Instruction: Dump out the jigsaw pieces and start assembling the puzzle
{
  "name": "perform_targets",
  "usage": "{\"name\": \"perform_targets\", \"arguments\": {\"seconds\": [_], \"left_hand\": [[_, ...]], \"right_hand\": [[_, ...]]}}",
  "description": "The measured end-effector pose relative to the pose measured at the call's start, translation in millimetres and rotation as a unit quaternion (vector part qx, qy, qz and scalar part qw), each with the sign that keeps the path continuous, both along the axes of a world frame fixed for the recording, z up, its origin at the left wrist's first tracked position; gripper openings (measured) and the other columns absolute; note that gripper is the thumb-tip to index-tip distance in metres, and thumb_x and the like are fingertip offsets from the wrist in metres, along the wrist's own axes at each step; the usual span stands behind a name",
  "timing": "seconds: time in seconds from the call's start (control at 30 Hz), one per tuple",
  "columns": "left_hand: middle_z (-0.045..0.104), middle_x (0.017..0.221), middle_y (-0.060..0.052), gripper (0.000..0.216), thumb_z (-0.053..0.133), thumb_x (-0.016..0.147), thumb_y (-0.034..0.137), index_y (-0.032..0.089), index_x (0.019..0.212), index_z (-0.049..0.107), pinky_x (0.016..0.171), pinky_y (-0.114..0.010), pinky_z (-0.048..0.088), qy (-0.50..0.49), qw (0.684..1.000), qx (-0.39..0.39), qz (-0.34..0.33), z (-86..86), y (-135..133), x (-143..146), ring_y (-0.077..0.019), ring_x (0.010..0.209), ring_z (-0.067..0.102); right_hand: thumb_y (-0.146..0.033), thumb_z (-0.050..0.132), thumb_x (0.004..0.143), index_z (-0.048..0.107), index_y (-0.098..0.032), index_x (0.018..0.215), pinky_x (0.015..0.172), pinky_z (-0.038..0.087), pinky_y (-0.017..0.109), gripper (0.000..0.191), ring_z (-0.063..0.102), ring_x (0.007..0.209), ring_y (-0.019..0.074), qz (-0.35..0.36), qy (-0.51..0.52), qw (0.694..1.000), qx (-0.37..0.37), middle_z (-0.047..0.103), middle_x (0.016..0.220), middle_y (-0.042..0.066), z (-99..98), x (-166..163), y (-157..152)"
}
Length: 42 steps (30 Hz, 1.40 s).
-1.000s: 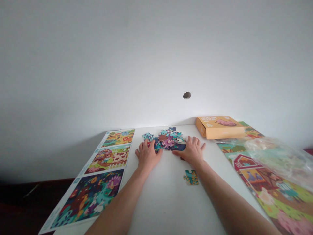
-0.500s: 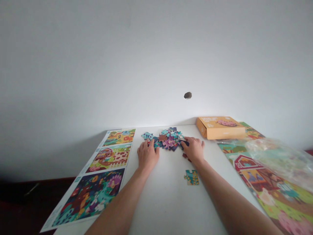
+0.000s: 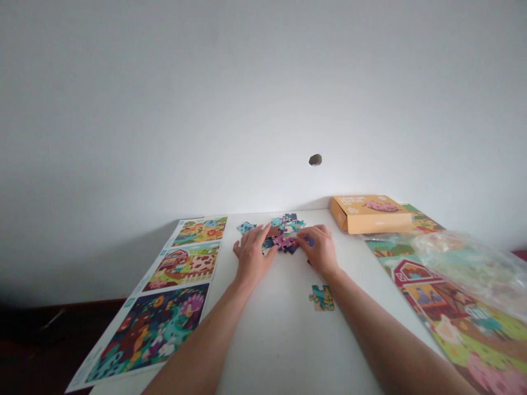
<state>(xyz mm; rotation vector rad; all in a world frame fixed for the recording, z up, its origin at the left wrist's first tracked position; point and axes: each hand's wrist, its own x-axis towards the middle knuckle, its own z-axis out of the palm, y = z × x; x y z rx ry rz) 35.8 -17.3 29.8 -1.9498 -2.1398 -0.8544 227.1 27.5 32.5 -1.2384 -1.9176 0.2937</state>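
Observation:
A heap of jigsaw puzzle pieces (image 3: 284,241) in teal, purple, brown and dark blue lies on the white table (image 3: 280,329) between my hands. My left hand (image 3: 252,255) is at the heap's left side, its fingers apart, thumb and forefinger reaching over the nearest pieces. At the right side, my right hand (image 3: 321,249) has its thumb and fingers curled around a dark blue puzzle piece (image 3: 308,240), partly hidden by the fingers. Closer to me lies a small teal and yellow group of puzzle pieces (image 3: 322,298), apart from the heap.
To the left is a sheet with three printed pictures (image 3: 181,269). An orange puzzle box (image 3: 373,219) stands at the back right, on the end of a farm picture sheet (image 3: 461,323). Crumpled clear plastic (image 3: 465,263) covers part of that sheet. Behind rises a white wall (image 3: 206,109) with a hole (image 3: 315,159).
My left hand has shifted right, its fingers lifting and spreading over the heap. My right hand has moved slightly left, its fingers curling closer together around the dark blue piece.

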Motion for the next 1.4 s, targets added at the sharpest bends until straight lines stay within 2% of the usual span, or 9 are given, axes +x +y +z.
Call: {"name": "perform_targets", "arguments": {"seconds": [0.2,0.3,0.47,0.57,0.73,1.03,1.17,1.3,1.4], "left_hand": [[0.069,0.111,-0.002,0.028,0.062,0.087,0.024,0.037,0.110,0.071,0.100,-0.045,0.030,-0.011,0.998,0.005,-0.064,-2.5,1.7,-2.8,-0.0240,0.109,0.056],[0.070,0.105,-0.001,0.027,0.061,0.086,0.018,0.037,0.099,0.075,0.095,-0.045,0.033,-0.012,1.000,-0.001,-0.022,-7.5,4.5,-8.1,-0.0247,0.105,0.056],[0.070,0.106,-0.001,0.026,0.058,0.083,0.014,0.031,0.086,0.077,0.087,-0.041,0.039,-0.021,1.000,-0.013,0.020,-8.0,4.8,-10.9,-0.0253,0.103,0.057],[0.066,0.118,-0.001,0.028,0.059,0.082,0.017,0.031,0.100,0.073,0.093,-0.042,0.040,-0.018,1.000,0.006,0.003,-5.9,3.3,-8.2,-0.0258,0.111,0.055],[0.054,0.140,-0.001,0.041,0.068,0.078,0.031,0.034,0.119,0.065,0.107,-0.049,0.031,0.006,0.997,-0.009,-0.076,-8.0,1.7,-3.5,-0.0303,0.130,0.045],[0.066,0.124,-0.003,0.036,0.069,0.077,0.030,0.028,0.113,0.067,0.105,-0.044,0.037,-0.027,0.997,-0.005,-0.075,-13.4,5.9,-6.8,-0.0259,0.119,0.056],[0.066,0.121,-0.004,0.039,0.067,0.077,0.027,0.026,0.115,0.066,0.103,-0.042,0.039,-0.023,0.998,-0.011,-0.049,-10.5,6.5,-6.7,-0.0268,0.116,0.056],[0.062,0.124,-0.004,0.045,0.063,0.077,0.024,0.029,0.122,0.064,0.104,-0.046,0.038,0.002,0.999,-0.025,-0.046,-8.7,3.8,-6.4,-0.0288,0.117,0.053],[0.057,0.131,-0.003,0.052,0.056,0.076,0.013,0.036,0.123,0.063,0.105,-0.048,0.036,0.029,0.998,-0.036,-0.052,-9.6,2.2,-6.6,-0.0290,0.122,0.049]], "right_hand": [[-0.033,0.066,0.086,0.068,-0.028,0.111,0.100,0.036,0.040,0.026,0.053,0.114,0.0222,0.135,-0.070,0.988,-0.027,0.069,0.115,0.003,-7.1,-9.1,-2.8],[-0.038,0.069,0.082,0.058,-0.034,0.129,0.108,0.024,0.055,0.048,0.043,0.129,0.0266,0.136,-0.132,0.981,-0.040,0.058,0.134,0.003,-10.7,-8.1,-1.6],[-0.040,0.066,0.083,0.064,-0.037,0.116,0.107,0.009,0.070,0.034,0.037,0.134,0.0297,0.073,-0.161,0.982,-0.068,0.057,0.135,0.001,-9.2,-2.4,0.6],[-0.039,0.065,0.085,0.068,-0.033,0.109,0.108,0.008,0.069,0.025,0.038,0.133,0.0294,0.033,-0.153,0.985,-0.070,0.058,0.134,0.002,-7.4,-0.9,1.2],[-0.045,0.067,0.082,0.056,-0.039,0.129,0.107,0.012,0.070,0.049,0.029,0.139,0.0319,0.082,-0.181,0.978,-0.065,0.044,0.148,0.002,-9.4,-3.8,-0.8],[-0.030,0.061,0.084,0.064,-0.030,0.109,0.108,0.006,0.069,0.025,0.048,0.123,0.0260,0.019,-0.138,0.988,-0.070,0.065,0.122,0.004,-6.7,-4.2,-2.0],[-0.020,0.056,0.081,0.063,-0.029,0.116,0.109,0.009,0.068,0.037,0.045,0.125,0.0274,-0.022,-0.157,0.985,-0.069,0.060,0.129,0.006,-5.4,-4.5,-2.3],[-0.034,0.057,0.086,0.052,-0.037,0.133,0.107,0.011,0.071,0.048,0.027,0.139,0.0313,0.053,-0.199,0.976,-0.063,0.041,0.150,0.003,-7.3,-5.0,-2.4],[-0.038,0.055,0.089,0.057,-0.038,0.126,0.106,0.006,0.073,0.036,0.034,0.135,0.0293,0.071,-0.202,0.974,-0.068,0.047,0.146,0.001,-8.1,-5.6,-2.6]]}}
